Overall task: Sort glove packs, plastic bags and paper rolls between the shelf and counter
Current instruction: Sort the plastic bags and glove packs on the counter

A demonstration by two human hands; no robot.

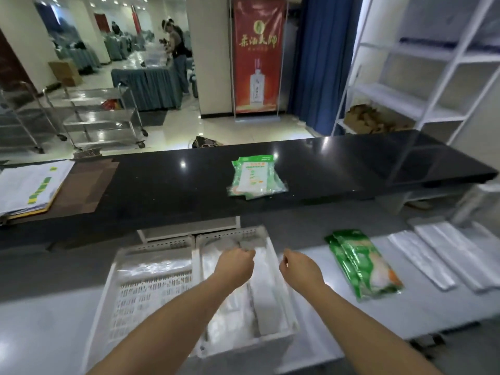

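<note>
At lower centre of the frame, a person reaches both bare arms over two white trays set side by side on a pale table (338, 307). The left hand (236, 262) hangs above the right tray (230, 234) with its fingers curled under; blur hides whether it pinches any of the clear-wrapped white pieces lying there. The right hand (299, 266) hovers just beside that tray's right rim, fingers and thumb drawn in, with nothing visible in its grasp. The left tray (159, 249) carries a sheet of clear film at its far end.

Goods appear to be grouped by kind, which would explain the layout. Green glove packs (255, 175) lie in a loose pile at mid-frame on the black counter (351, 163), seemingly already sorted there. More packs (362, 266) sit stacked on the table at lower right, near but apart from plastic bags (443, 255) laid flat in rows toward the right edge. The white shelf (422, 104) stands at upper right, behind the counter's end. No paper rolls can be made out for certain; the long white pieces in the right tray may be them. Both hands poised over that tray suggest the next pick comes from it
</note>
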